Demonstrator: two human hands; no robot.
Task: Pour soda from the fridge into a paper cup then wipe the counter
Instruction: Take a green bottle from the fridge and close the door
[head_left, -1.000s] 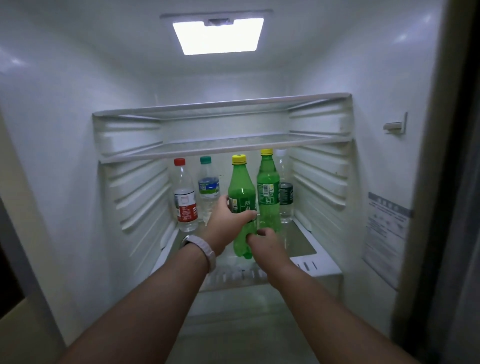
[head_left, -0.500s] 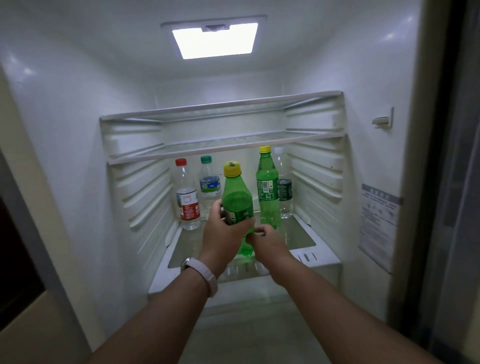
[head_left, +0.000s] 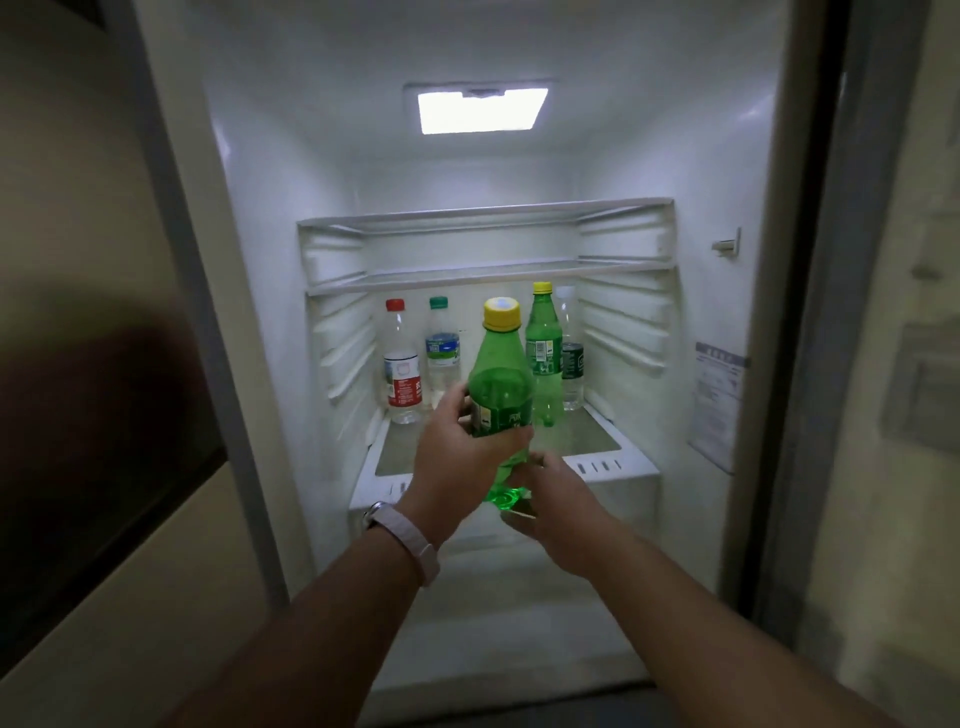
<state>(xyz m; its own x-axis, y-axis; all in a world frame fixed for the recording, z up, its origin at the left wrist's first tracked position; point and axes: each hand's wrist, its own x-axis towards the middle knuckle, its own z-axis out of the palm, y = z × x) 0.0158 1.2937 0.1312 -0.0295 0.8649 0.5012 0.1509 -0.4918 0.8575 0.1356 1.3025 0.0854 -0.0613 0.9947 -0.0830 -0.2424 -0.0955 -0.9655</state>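
**Green soda bottle in the left grip, in front of the open fridge**

The left grip, a bare hand with a pale wristband just behind it, is closed round the labelled middle of the green soda bottle. The thumb lies across the near side and the fingers wrap the far side. The bottle stands nearly upright in the grip. Its yellow cap is screwed on and sits well above the knuckles, and its base sticks out below the hand, clear of any shelf.

The right grip is just beside the left, lower and to its right, with its fingers at the bottle's base. The view does not show whether they clasp the base or only touch it.

Beyond both grips is the fridge, and its bottom shelf carries four more bottles:
- Past the left grip and to its left stand a clear bottle with a red cap and, next to it, a clear bottle with a green cap.
- Behind the held bottle, on its right side, stands a second green bottle with a yellow cap.
- A clear bottle with a dark label stands close on the far right of that one.

Higher than the grips, two shelves span the compartment, and the ceiling light is lit. A printed sticker is on the inner wall to the right of the right grip.
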